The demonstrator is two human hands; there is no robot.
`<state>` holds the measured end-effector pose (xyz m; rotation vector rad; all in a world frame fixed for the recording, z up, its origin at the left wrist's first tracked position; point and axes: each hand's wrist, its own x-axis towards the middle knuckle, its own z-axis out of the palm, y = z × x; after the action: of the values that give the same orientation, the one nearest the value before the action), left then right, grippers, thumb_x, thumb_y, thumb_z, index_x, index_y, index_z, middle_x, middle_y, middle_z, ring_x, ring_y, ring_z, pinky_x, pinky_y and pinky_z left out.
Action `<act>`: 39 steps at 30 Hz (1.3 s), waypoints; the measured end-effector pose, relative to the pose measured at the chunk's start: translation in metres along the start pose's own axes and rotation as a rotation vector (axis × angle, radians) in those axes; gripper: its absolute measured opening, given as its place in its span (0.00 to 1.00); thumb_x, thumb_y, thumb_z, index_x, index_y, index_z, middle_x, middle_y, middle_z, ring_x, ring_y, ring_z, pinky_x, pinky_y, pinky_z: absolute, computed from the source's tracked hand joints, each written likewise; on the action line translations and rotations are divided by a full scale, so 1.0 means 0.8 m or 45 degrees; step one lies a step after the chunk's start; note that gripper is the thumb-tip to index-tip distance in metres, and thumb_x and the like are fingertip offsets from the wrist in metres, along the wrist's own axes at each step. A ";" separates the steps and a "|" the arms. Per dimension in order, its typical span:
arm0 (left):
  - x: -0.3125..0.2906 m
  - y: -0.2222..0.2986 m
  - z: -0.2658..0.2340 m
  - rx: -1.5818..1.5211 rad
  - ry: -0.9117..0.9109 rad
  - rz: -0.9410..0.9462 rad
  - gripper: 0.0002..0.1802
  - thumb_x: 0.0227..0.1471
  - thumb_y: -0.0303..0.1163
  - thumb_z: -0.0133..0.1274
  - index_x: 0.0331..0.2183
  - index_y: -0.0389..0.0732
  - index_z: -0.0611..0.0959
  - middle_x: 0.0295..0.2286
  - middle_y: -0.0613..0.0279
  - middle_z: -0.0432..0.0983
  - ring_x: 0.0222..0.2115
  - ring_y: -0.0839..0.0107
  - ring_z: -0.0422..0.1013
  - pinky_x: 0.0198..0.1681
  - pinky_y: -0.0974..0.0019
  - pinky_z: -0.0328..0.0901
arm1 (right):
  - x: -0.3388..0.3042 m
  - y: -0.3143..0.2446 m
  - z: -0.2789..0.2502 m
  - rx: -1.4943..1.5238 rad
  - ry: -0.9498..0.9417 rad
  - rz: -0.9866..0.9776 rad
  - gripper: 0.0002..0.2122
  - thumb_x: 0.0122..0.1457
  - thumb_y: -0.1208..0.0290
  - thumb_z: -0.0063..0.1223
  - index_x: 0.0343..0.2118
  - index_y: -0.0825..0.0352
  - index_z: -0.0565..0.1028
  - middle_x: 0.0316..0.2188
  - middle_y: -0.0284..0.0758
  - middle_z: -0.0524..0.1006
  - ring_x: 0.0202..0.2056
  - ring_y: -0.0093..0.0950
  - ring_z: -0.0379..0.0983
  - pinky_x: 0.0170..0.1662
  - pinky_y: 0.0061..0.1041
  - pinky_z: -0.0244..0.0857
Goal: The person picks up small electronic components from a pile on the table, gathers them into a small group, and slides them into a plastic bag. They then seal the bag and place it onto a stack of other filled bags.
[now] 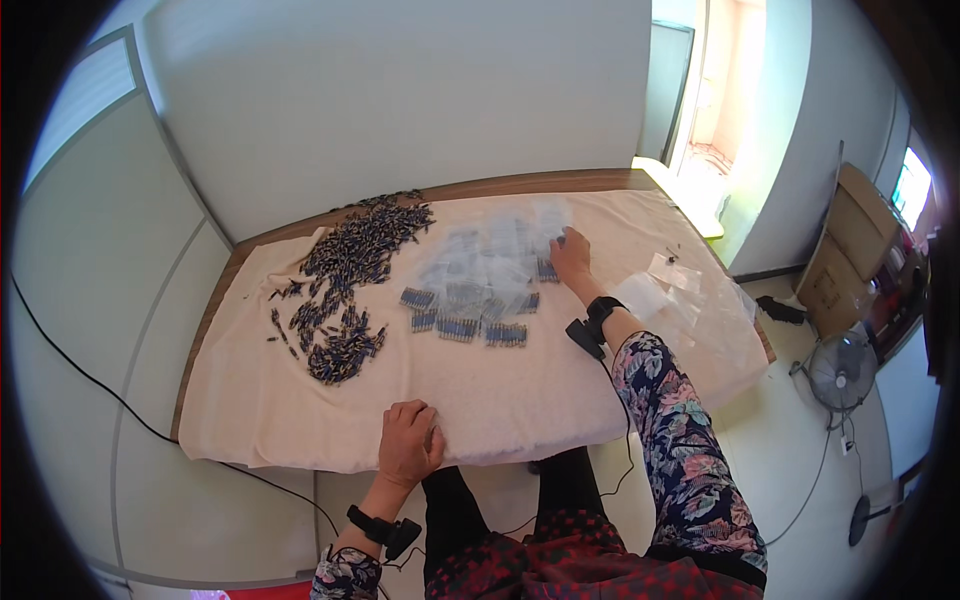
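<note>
My right hand (570,255) reaches over the far right side of a pile of clear plastic bags (480,255). Its fingers are closed, with something small and dark at the fingertips, too small to name. Just below it lies a row of small blue parts (546,270). More such rows (457,328) sit side by side along the near edge of the bags. My left hand (408,440) rests at the table's front edge with its fingers curled in; what they hold, if anything, is hidden. Farther left spreads a large heap of loose dark-blue parts with brass-coloured ends (365,245).
A cream cloth (480,400) covers the wooden table. Loose clear bags (665,300) lie on the right. A thin black cable runs from my right wrist over the front edge. A fan (840,370) and cardboard (845,250) stand on the right; a white wall is behind.
</note>
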<state>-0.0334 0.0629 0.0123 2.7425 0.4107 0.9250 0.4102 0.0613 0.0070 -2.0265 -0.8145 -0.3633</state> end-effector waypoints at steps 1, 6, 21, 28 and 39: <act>-0.001 0.000 0.000 0.003 -0.001 -0.005 0.17 0.37 0.28 0.53 0.35 0.36 0.77 0.36 0.53 0.70 0.39 0.54 0.66 0.44 0.57 0.60 | -0.001 -0.004 -0.002 -0.011 0.016 -0.009 0.18 0.50 0.74 0.52 0.44 0.73 0.71 0.33 0.50 0.77 0.37 0.46 0.74 0.42 0.39 0.67; -0.004 -0.003 0.002 0.005 0.015 0.016 0.18 0.36 0.28 0.54 0.35 0.36 0.77 0.36 0.54 0.70 0.39 0.55 0.65 0.42 0.57 0.60 | -0.007 0.001 -0.032 -0.064 -0.153 0.031 0.30 0.49 0.77 0.51 0.56 0.77 0.55 0.39 0.55 0.74 0.40 0.50 0.72 0.46 0.41 0.65; 0.001 -0.001 0.004 0.030 0.021 0.040 0.17 0.36 0.28 0.53 0.35 0.36 0.76 0.36 0.53 0.70 0.38 0.54 0.65 0.41 0.56 0.60 | -0.076 -0.045 -0.074 -0.688 -0.476 0.011 0.30 0.50 0.69 0.56 0.57 0.64 0.59 0.38 0.48 0.75 0.42 0.42 0.73 0.42 0.36 0.69; -0.004 -0.001 0.002 0.036 0.004 0.026 0.18 0.36 0.28 0.53 0.35 0.36 0.76 0.36 0.53 0.70 0.37 0.53 0.65 0.41 0.56 0.60 | -0.055 -0.042 -0.039 -0.771 -0.491 -0.126 0.12 0.55 0.74 0.47 0.42 0.57 0.74 0.34 0.45 0.76 0.38 0.41 0.74 0.39 0.36 0.69; 0.000 0.001 0.002 0.001 -0.011 0.027 0.18 0.36 0.27 0.52 0.35 0.35 0.75 0.36 0.51 0.70 0.38 0.51 0.65 0.43 0.54 0.60 | -0.056 -0.034 -0.034 -0.589 -0.320 -0.244 0.17 0.55 0.75 0.43 0.48 0.53 0.71 0.40 0.49 0.72 0.38 0.44 0.73 0.39 0.36 0.70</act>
<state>-0.0323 0.0618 0.0111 2.7557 0.3810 0.9175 0.3606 0.0309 0.0157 -2.4641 -1.1692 -0.4410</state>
